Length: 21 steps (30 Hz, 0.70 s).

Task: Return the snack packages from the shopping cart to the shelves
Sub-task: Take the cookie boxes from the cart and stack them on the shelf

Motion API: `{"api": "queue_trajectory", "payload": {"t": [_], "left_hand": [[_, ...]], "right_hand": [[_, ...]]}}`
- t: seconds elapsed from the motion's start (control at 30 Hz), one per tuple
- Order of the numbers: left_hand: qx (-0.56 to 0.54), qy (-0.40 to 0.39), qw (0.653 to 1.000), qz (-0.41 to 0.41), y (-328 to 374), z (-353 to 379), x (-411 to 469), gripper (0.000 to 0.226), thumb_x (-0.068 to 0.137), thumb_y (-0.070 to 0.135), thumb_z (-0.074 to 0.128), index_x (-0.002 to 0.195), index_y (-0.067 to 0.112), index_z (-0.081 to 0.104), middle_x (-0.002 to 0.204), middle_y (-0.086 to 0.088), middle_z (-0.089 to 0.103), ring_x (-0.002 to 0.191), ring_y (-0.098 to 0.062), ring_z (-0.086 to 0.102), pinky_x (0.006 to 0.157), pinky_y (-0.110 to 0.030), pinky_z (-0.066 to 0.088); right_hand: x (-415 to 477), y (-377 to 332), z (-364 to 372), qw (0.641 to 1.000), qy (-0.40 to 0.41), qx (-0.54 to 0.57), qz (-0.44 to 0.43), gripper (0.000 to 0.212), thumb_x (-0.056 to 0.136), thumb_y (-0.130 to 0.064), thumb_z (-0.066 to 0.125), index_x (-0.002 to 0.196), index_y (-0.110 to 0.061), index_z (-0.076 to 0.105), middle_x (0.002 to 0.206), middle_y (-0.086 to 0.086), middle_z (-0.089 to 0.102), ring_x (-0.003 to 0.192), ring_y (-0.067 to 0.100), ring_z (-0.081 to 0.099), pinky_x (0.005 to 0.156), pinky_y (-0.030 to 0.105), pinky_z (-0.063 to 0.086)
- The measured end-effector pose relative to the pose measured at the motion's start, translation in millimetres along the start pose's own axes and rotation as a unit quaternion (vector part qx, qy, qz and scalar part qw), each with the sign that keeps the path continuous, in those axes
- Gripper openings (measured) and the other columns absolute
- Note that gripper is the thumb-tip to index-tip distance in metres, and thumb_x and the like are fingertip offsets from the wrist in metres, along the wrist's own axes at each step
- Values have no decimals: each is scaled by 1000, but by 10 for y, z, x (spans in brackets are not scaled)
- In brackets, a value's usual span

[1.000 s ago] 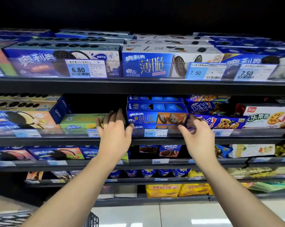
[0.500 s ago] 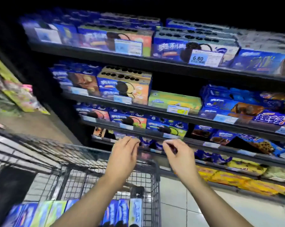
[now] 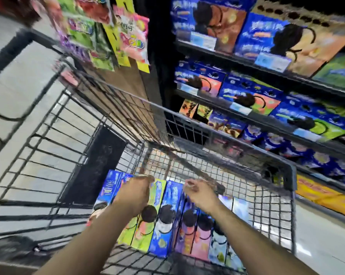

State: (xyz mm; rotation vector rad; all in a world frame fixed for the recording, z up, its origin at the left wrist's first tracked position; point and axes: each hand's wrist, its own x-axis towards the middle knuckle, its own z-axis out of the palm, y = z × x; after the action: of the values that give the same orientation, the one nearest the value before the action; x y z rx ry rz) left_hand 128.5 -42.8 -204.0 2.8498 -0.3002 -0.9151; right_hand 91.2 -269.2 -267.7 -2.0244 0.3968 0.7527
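Grips: left grip (image 3: 134,193) curled just above the cookie boxes (image 3: 168,221), fingers hidden, so we cannot tell whether it grasps one; the right grip (image 3: 200,193) hangs loosely curled, empty.
Cookie boxes: about eight by our blurred count, on edge side by side in the shopping cart (image 3: 292,175), likely so each lifts out singly.
Shopping cart: one, parked beside the shelves (image 3: 225,57).
Shelves: at least four stocked tiers.

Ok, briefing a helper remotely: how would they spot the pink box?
In the wire shopping cart, find the row of cookie boxes. The pink box lies toward its right end, between a purple box and a pale blue box.
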Motion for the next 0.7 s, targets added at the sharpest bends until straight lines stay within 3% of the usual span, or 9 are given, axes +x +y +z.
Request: {"api": "queue_trajectory", "payload": {"t": [0.07, 0.17, 0.23, 0.3, 0.4, 0.47, 0.53, 0.6, 0.7], "left_hand": [[55, -66, 996, 7, -150, 162, -82, 72, 96, 35, 59, 155, 43, 20, 165, -5, 18, 151, -29, 19, 116, -48, 30], [89, -104, 990, 11, -310, 414, -132, 98, 90, 54, 62, 153, 51, -13, 166, 5, -22, 154, -30, -10, 120, -56, 11], [87, -91, 992, 15, -353, 515, -135, 104, 87, 56, 66, 151, 53, -16, 163, 7, -28, 154, -29, -15, 120, -57, 13], [88, -70, 993, 16, -369, 574, -123, 105, 86, 55, 68, 152, 53, -13, 164, 7, -27, 153, -29, -15, 120, -56, 17], [87, -55, 995, 14, -375, 618, -120, 102, 86, 53, 68, 154, 52, -8, 165, 6, -23, 154, -29, -12, 120, -56, 19], [77, -49, 996, 11, -374, 642, -123, 101, 86, 51, 68, 153, 53, -8, 165, 7, -23, 154, -29, -12, 120, -58, 18], [78, -40, 996, 9, -377, 674, -111, 102, 86, 51, 68, 153, 53, -9, 165, 6, -25, 154, -29, -13, 120, -59, 18], [87, -43, 995, 6, -378, 700, -97, 103, 87, 49, 68, 153, 52, -11, 165, 5, -26, 154, -29, -13, 120, -60, 18], [87, -42, 995, 3, -377, 707, -98, 104, 87, 45, 70, 152, 54, -11, 164, 7, -26, 154, -28, -13, 121, -59, 16]], "right_hand": [[66, -70, 111, 1000, -23, -2, 14, 55, 94, -46, 64, 139, -17, 52, 126, 4, 66, 114, 22, 63, 100, 28, 45], [229, -64, 191, 995, -76, -53, 33, 78, 92, -68, 50, 148, -14, 42, 148, 9, 48, 136, 25, 46, 109, 28, 33], [236, -104, 201, 991, -103, -80, 36, 87, 81, -86, 39, 135, -20, 56, 138, 8, 56, 129, 24, 49, 108, 32, 35], [216, -145, 237, 990, -113, -81, 18, 65, 78, -89, 35, 100, -37, 68, 103, -2, 59, 111, 20, 49, 95, 34, 39], [155, -142, 284, 992, -97, -75, 4, 51, 87, -74, 48, 105, -29, 64, 115, 5, 54, 116, 22, 49, 89, 26, 41], [75, -146, 321, 998, -55, 16, -18, 39, 90, -58, 60, 99, -20, 54, 104, 3, 55, 102, 22, 54, 70, 12, 41], [-29, -130, 406, 987, -51, 151, -15, 31, 95, -33, 65, 112, -13, 48, 97, -4, 57, 90, 14, 56, 63, 3, 42], [-131, -16, 516, 965, -81, 250, -5, 59, 92, -20, 70, 139, -13, 33, 114, -6, 64, 96, 9, 64, 77, 9, 51], [-235, 295, 757, 956, -130, 263, 18, 128, 69, -38, 91, 157, -39, -2, 147, -9, 52, 128, 8, 56, 111, 38, 44]]}}
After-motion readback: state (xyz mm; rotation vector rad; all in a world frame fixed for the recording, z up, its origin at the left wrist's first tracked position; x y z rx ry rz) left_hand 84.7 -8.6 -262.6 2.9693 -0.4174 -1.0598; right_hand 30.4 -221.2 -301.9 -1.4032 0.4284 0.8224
